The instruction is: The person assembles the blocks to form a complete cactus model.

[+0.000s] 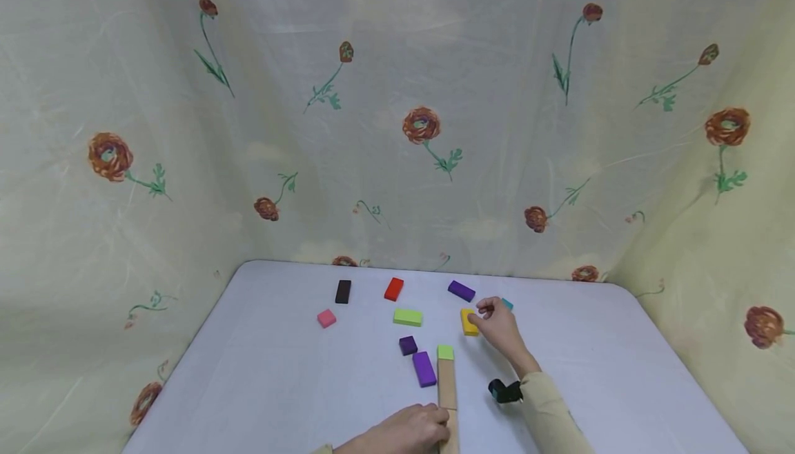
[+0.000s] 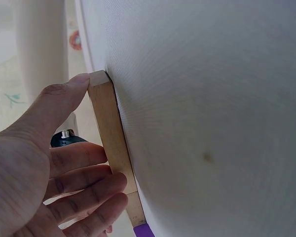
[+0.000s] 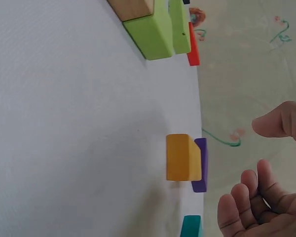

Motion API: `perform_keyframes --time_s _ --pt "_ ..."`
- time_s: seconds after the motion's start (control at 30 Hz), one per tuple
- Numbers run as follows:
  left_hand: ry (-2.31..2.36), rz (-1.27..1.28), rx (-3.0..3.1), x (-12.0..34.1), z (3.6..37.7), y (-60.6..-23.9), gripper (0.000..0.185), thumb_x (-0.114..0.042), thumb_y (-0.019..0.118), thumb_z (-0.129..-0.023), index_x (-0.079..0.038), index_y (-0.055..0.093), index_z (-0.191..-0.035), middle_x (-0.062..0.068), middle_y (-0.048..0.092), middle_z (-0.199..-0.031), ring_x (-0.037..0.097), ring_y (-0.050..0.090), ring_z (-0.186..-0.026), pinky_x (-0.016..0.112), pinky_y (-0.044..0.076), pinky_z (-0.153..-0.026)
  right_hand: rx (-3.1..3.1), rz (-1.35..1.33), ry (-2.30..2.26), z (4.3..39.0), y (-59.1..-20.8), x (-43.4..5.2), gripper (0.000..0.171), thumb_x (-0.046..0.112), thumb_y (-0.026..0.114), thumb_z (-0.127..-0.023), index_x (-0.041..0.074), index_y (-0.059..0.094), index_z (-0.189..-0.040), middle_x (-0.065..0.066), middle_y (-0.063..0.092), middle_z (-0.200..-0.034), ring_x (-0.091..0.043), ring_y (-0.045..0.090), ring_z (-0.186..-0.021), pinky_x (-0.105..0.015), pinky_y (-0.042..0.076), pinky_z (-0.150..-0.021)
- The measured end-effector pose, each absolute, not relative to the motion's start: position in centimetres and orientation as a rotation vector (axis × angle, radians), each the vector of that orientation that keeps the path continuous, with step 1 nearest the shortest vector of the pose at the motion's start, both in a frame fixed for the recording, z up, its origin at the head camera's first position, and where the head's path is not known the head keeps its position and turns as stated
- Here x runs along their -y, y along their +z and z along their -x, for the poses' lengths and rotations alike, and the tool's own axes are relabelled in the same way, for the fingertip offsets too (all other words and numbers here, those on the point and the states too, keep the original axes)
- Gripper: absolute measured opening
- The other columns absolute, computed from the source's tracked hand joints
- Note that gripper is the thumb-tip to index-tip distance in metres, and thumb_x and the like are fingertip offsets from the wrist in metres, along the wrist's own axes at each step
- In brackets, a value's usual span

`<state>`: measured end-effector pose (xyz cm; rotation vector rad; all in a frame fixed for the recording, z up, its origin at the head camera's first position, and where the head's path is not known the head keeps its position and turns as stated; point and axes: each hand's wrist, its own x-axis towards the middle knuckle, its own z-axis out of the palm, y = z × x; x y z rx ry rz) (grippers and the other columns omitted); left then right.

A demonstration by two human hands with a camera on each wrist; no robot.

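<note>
Head view: the left hand (image 1: 413, 429) grips the nearer of two plain wooden oblong blocks (image 1: 453, 435), part hidden by fingers and frame edge. The empty right hand (image 1: 499, 328), thumb and fingers parted, hovers right of one yellow oblong block (image 1: 468, 328), partly covering one teal block (image 1: 508, 304). Leftward: two light-green blocks (image 1: 407, 317), three purple blocks (image 1: 424, 369), one red oblong block (image 1: 394, 289), one black oblong block (image 1: 343, 292), one pink cube (image 1: 326, 318).

A curtained-off space, shown by flower-print cloth (image 1: 373, 95) hanging around a white table (image 1: 273, 385)

The right hand (image 1: 499, 330) partly hides the teal block (image 1: 508, 304) in the head view.
</note>
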<state>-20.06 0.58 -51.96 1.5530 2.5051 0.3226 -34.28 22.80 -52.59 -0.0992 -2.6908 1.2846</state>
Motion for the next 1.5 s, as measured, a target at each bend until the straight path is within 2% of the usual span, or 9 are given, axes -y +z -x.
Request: perform_keyframes --time_s 0.33,0.73,0.97,1.5 --pt "0.321 -1.559 -2.508 -0.4 20.1 -52.0 0.028 -0.033 0.064 -0.082 -0.018 0.067 -0.106 -0.012 0.054 -0.086 -0.005 0.044 -0.073 0.007 0.038 -0.065 2.767 0.229 1.372 35.0 -53.6 -22.6 0.045 0.028 0.068 -0.077 -0.001 0.048 -0.106 -0.014 0.050 -0.099 -0.022 0.048 -0.085 -0.028 0.044 -0.067" --pt "0.302 -1.595 -2.516 -0.2 20.1 -52.1 0.031 -0.037 0.065 -0.081 -0.019 0.066 -0.107 -0.012 0.055 -0.091 -0.007 0.046 -0.078 0.007 0.040 -0.068 2.829 0.308 1.328 35.7 -54.9 -22.9 0.043 0.027 0.071 -0.076 0.001 0.047 -0.102 -0.012 0.051 -0.095 -0.022 0.049 -0.083 -0.028 0.046 -0.067" --pt "0.312 -1.567 -2.503 -0.3 20.1 -52.2 0.030 -0.037 0.064 -0.081 -0.019 0.066 -0.106 -0.013 0.055 -0.091 -0.006 0.046 -0.078 0.008 0.040 -0.068 2.886 0.286 1.321 35.7 -54.5 -22.9 0.039 0.024 0.069 -0.077 0.002 0.049 -0.102 -0.012 0.052 -0.092 -0.022 0.050 -0.081 -0.027 0.046 -0.065" --pt "0.299 -1.561 -2.509 -0.3 20.0 -51.9 0.030 -0.036 0.064 -0.082 -0.018 0.067 -0.106 -0.012 0.053 -0.087 -0.005 0.044 -0.074 0.008 0.039 -0.065 2.979 0.095 1.215 35.1 -53.5 -23.2 0.029 0.013 0.069 -0.076 0.001 0.057 -0.099 -0.009 0.057 -0.090 -0.018 0.052 -0.079 -0.029 0.048 -0.070"
